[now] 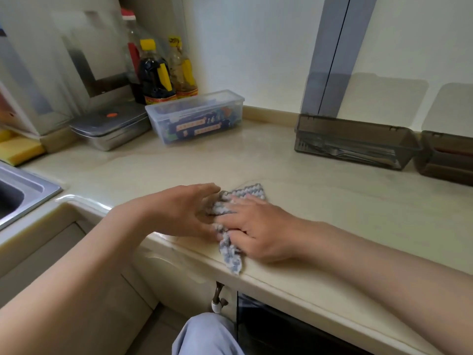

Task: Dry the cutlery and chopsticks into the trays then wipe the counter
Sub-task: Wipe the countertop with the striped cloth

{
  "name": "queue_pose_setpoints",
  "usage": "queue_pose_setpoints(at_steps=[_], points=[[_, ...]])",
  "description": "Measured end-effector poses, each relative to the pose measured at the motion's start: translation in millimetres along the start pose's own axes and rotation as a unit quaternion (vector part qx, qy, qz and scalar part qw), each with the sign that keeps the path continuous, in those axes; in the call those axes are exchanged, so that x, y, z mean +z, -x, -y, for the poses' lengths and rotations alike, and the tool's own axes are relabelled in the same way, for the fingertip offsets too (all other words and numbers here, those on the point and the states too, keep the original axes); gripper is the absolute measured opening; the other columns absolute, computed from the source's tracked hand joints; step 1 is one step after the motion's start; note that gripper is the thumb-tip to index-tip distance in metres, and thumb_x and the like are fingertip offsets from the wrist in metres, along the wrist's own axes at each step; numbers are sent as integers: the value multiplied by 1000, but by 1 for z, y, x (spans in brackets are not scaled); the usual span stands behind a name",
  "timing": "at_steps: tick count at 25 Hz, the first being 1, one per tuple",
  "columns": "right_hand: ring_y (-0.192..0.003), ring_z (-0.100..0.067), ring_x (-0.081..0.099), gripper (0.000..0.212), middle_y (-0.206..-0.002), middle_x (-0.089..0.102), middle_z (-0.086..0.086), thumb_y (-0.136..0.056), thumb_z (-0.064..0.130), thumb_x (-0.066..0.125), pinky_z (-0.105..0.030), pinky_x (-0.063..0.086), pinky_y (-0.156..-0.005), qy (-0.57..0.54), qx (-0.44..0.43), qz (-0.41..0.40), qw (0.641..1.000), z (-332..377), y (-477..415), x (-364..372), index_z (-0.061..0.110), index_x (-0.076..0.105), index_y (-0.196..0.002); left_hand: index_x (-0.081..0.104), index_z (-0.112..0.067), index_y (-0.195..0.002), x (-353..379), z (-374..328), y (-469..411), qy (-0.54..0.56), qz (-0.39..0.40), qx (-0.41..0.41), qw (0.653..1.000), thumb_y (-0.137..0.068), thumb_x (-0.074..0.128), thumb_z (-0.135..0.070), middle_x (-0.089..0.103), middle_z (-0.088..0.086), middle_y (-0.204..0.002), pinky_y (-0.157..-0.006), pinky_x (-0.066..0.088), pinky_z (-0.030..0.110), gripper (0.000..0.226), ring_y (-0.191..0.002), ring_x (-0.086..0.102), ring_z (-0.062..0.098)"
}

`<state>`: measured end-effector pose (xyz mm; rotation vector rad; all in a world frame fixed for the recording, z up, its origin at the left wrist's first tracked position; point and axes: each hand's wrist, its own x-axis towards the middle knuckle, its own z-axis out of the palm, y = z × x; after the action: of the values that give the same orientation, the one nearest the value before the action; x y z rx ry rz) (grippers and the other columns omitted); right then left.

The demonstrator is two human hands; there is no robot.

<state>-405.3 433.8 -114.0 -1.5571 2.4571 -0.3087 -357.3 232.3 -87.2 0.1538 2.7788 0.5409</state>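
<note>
Pretty sure this is the home stretch. Nothing wet is lying loose on the bench [332, 201]. The smoky cutlery tray [407, 149] over by the wall already has forks [340, 153] in it, and the second tray [445, 175] just beside it holds something long and reddish brown, chopsticks I'd guess, but it's cut off by the frame edge. So the drying and sorting part looks done, and what's left is the wipe-down, which is what's going on now.

The knitted blue-and-white cloth [247, 193] sits at the front edge of the bench, with one corner hanging over it. The right hand [261, 231] is flat on top, fingers nearly straight and pressing it down, gripping nothing. The left hand [184, 211] comes in from the other side, its loosely bent fingers at the cloth's edge. I can't tell if it's pinching the cloth or just touching it. Most of the bench toward the trays and the sink [30, 190] probably still needs a pass.

As for writing, no luck. The yellow-capped sauce bottles [154, 73] have red and yellow labels, and the clear plastic box [197, 119] holds colourful printed packets, but it's all too blurry to read.
</note>
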Motion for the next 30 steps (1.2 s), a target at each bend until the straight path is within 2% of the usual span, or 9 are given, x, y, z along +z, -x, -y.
queue_pose_setpoints(at_steps=[3, 8, 12, 15, 18, 20, 24, 27, 30], points=[[-153, -12, 18, 47, -163, 30, 11, -103, 34, 36, -46, 9, -126, 1, 2, -24, 1000, -34, -13, -13, 41, 44, -149, 28, -24, -151, -1, 3, 6, 37, 25, 8, 999, -68, 80, -64, 41, -11, -151, -117, 35, 34, 106, -136, 44, 13], [-155, -25, 15, 48, -166, 25, 6, -105, 37, 29, -54, 13, -124, 39, 170, -43, 984, -73, -61, -26, 47, 33, -152, 7, -29, -159, -2, 0, 10, 25, 14, -28, 999, -63, 78, -69, 26, -11, -162, -120, 26, 30, 126, -145, 31, 11], [-154, -31, 14, 42, -161, 35, 4, -100, 50, 31, -60, 10, -122, 49, 50, -7, 998, -5, -20, -6, 46, 49, -138, 6, -26, -159, -4, 9, 9, 71, 29, -10, 997, -53, 82, -73, 29, -9, -161, -121, 26, 31, 139, -145, 32, 12], [-155, -20, 5, 43, -167, 21, 9, -103, 52, 31, -55, 1, -124, 41, 13, -9, 999, 0, 3, 2, 50, 39, -145, 7, -27, -159, -6, 5, 6, 41, 44, -11, 998, -47, 74, -83, 23, -11, -163, -123, 24, 37, 143, -149, 27, 15], [-156, -19, 7, 47, -166, 18, 17, -103, 53, 27, -57, 9, -124, 38, 134, -48, 989, -73, 1, -21, 55, 29, -150, 9, -25, -160, -3, -11, 6, -29, 54, -23, 998, -54, 67, -82, 8, -14, -166, -124, 15, 32, 133, -152, 14, 12], [-156, -26, 5, 48, -168, 13, 12, -104, 52, 26, -56, 9, -124, 44, 223, -37, 973, -98, 5, -32, 56, 21, -152, 10, -27, -160, -2, -16, 9, -53, 53, -36, 997, -57, 69, -82, 2, -15, -166, -125, 13, 35, 131, -153, 9, 11], [-155, -25, -2, 48, -167, 10, 15, -105, 50, 27, -54, -1, -125, 44, 131, -19, 990, -31, 44, -13, 56, 18, -152, 27, -27, -152, -5, -17, 4, -64, 45, -57, 995, -37, 69, -93, 28, -15, -154, -116, 35, 39, 139, -133, 41, 15], [-155, -18, -2, 47, -168, 6, 12, -106, 50, 29, -48, -5, -125, 52, 25, -2, 998, 11, 84, 8, 58, 18, -151, 33, -26, -146, -8, -22, -6, -83, 59, -74, 992, -26, 72, -90, 36, -15, -138, -106, 43, 36, 142, -116, 48, 14], [-153, -10, 10, 44, -165, 19, 18, -107, 44, 31, -42, 2, -126, 16, 93, -61, 994, -47, 90, -11, 54, 30, -150, 30, -26, -148, -14, -38, -7, -115, 94, -98, 984, -33, 75, -83, 38, -14, -138, -105, 41, 33, 136, -117, 48, 14]])
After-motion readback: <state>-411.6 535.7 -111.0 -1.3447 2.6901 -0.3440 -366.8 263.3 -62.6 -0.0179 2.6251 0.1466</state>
